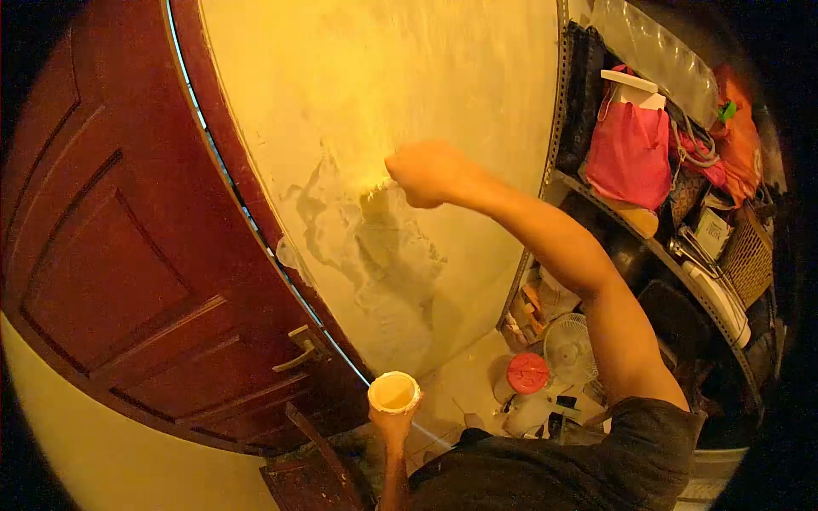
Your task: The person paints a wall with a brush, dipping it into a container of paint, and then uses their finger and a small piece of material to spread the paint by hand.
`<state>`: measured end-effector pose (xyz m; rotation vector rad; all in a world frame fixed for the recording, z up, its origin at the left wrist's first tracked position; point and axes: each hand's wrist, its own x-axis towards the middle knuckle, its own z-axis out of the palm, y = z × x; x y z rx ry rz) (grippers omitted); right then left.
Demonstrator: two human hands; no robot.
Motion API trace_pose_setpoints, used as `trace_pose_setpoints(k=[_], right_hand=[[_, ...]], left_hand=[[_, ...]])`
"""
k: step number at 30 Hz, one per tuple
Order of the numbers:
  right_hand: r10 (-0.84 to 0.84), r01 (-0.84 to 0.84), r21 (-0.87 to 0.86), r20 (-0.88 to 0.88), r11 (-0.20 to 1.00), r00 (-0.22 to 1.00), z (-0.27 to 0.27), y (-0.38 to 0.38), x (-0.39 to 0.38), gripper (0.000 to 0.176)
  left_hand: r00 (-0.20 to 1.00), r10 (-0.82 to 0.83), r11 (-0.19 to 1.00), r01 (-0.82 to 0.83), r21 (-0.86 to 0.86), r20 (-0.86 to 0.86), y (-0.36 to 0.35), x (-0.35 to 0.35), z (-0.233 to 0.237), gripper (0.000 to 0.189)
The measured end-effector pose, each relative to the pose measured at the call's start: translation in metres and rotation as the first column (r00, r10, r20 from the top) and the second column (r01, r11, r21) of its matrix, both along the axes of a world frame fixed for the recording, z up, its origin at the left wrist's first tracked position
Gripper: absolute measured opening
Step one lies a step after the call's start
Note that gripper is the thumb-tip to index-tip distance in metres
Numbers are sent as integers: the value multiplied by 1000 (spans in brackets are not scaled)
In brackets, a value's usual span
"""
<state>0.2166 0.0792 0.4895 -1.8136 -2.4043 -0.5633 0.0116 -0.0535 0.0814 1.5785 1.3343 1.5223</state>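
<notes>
Cup (394, 382), opening upward, sits in my left hand (393, 420), fingers wrapped round it; the fingers of my right hand (422, 175) clench what looks like a flat tool (373, 202) at the patchy wall (469, 85). Watching remotely, I'd hold the cup level, angle the edge low, press evenly.

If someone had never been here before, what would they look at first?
Probably the right hand, raised in front of the bright, yellowish wall with its grey, blotchy patch. Next might come the big dark-red panelled door on the left, or the bright pink bag at the upper right. Down at the bottom, the left hand holds an open cup.
</notes>
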Motion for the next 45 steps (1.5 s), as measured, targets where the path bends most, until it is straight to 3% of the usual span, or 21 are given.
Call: trace_pose_setpoints(k=[2, 5, 8, 10, 13, 17, 20, 21, 23, 25, 27, 28, 30, 34, 38, 40, 42, 44, 45], right_hand=[[-26, 26, -19, 11, 999, 1000, 14, 9, 3, 16], [31, -14, 246, -62, 969, 998, 47, 27, 2, 18], [122, -50, 468, -125, 882, 985, 96, 38, -1, 16], [117, -33, 466, -154, 884, 981, 132, 40, -6, 17], [106, -1, 707, -104, 707, 989, 160, 31, -8, 18], [154, 40, 800, -164, 599, 974, 161, 23, -14, 18], [283, -25, 787, -192, 616, 940, 142, 38, -14, 21], [175, -49, 738, -94, 673, 980, 127, 43, -11, 17], [156, -74, 623, -78, 779, 985, 93, 29, -11, 13], [194, -120, 581, -65, 805, 979, 50, 26, -11, 13], [101, -84, 317, -39, 945, 994, 22, 7, -10, 15], [103, -85, 313, -40, 946, 994, 13, 1, -9, 15], [33, -33, -6, 40, 999, 999, -1, -5, -6, 17], [36, -36, -10, 31, 999, 999, 6, 10, 2, 18], [-5, 13, 220, -40, 976, 999, 65, 37, -4, 18], [151, -92, 445, -100, 891, 984, 99, 36, -5, 18], [221, -171, 571, -20, 803, 975, 139, 53, -2, 15], [75, 19, 613, -128, 789, 989, 167, 23, -14, 24], [226, -79, 650, -147, 756, 963, 174, 13, -16, 28]], left_hand=[[998, -12, 1000, 11, -25, -64, -1, 0, -1, 72], [998, -47, 994, 43, -98, -35, 0, 3, -6, 73], [999, -49, 997, 47, -60, -20, -5, 5, 10, 73], [999, -49, 996, 48, -73, -8, -7, 6, 17, 74], [997, -65, 992, 70, -108, 43, -12, 9, 25, 74], [994, -78, 994, 83, -71, 72, -2, 7, 1, 74], [998, -58, 995, 60, -78, 21, -3, 7, 3, 73], [998, -58, 995, 59, -79, 19, -2, 6, 2, 73], [998, -64, 995, 65, -77, 14, -1, 5, -4, 72], [998, -60, 994, 63, -92, 32, -4, 7, 4, 71], [997, -57, 992, 61, -107, 44, -5, 6, 12, 71], [998, -57, 994, 58, -94, 13, -6, 6, 14, 71], [998, -57, 995, 55, -83, -16, -7, 4, 8, 70], [998, -60, 997, 60, -48, 14, -4, 6, 1, 71], [995, -88, 995, 91, -47, 48, -5, 7, 3, 72], [996, -79, 996, 81, -34, 52, -5, 7, 7, 73], [996, -66, 997, 68, -21, 62, -4, 8, 6, 74], [990, -98, 990, 107, -87, 99, -2, 7, -2, 73], [990, -98, 990, 107, -89, 99, -4, 8, 1, 73]])
